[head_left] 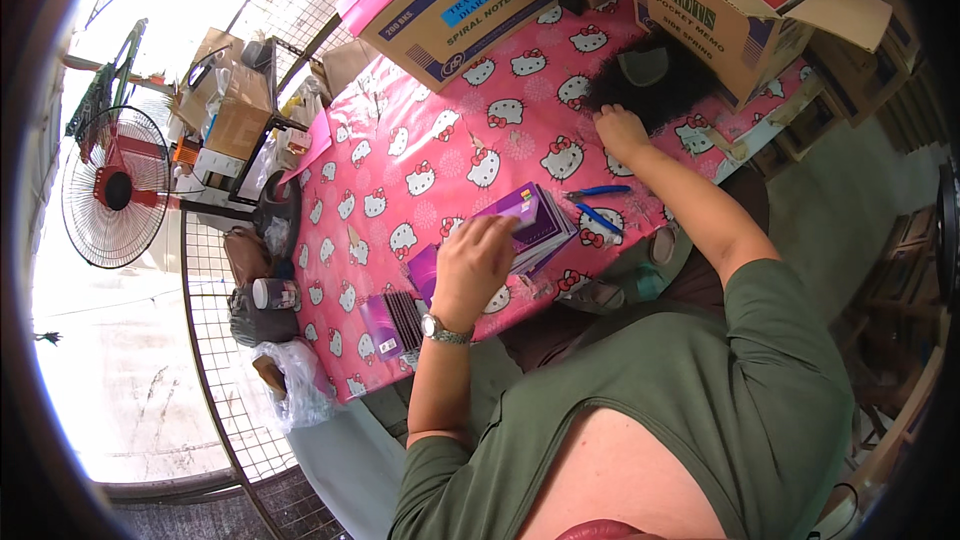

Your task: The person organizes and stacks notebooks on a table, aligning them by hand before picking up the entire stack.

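My left hand [474,268], with a metal watch on its wrist, is over a stack of purple notebooks [548,230] near the table's front edge. Its fingers are closed on a small purple notebook [525,210], slightly blurred and partly hidden by the hand. My right hand [621,134] has its fingers curled at the near edge of a black, bristly heap [672,90]; what they hold, if anything, is hidden. Between the hands lie blue-handled pliers [600,218]. Another row of purple notebooks with dark spiral edges [392,324] lies left of my left wrist.
Cardboard boxes [455,15] stand at the table's back, and an open carton [700,30] at the back right. A pink patterned cloth [430,140] covers the table. At the left are a fan [117,188], a jar [275,293] and a plastic bag [298,385].
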The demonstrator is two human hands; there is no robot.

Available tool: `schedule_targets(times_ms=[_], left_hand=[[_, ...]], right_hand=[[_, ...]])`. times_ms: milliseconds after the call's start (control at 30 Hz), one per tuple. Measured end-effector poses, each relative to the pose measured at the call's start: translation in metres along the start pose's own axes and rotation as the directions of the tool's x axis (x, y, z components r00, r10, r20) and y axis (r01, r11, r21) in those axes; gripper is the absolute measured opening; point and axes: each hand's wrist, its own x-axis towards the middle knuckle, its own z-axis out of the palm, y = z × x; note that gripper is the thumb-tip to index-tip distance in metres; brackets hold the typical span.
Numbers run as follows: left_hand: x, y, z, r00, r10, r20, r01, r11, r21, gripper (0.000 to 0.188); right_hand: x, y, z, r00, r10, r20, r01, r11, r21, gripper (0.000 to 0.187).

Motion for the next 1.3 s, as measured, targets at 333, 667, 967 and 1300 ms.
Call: schedule_targets(times_ms=[333,667,967,1300], left_hand=[[0.007,0.003,0.02,0.981,-0.08,-0.178,0.089,0.995,0.041,0.019],[0.0,0.0,0.023,0.982,-0.108,-0.156,0.117,0.992,0.055,0.021],[-0.001,0.004,0.023,0.977,-0.109,-0.181,0.12,0.991,0.053,0.018],[0.001,0.006,0.026,0.97,-0.115,-0.216,0.134,0.988,0.077,0.018]], right_hand=[[0.009,-0.024,-0.081,0.995,-0.009,-0.1,0.066,0.809,0.584,0.026],[-0.051,-0.082,-0.168,0.917,-0.313,-0.247,0.38,0.493,0.783,0.015],[-0.047,-0.09,-0.175,0.921,-0.338,-0.195,0.285,0.24,0.928,0.014],[-0.033,-0.088,-0.178,0.918,-0.246,-0.311,0.375,0.28,0.884,0.012]])
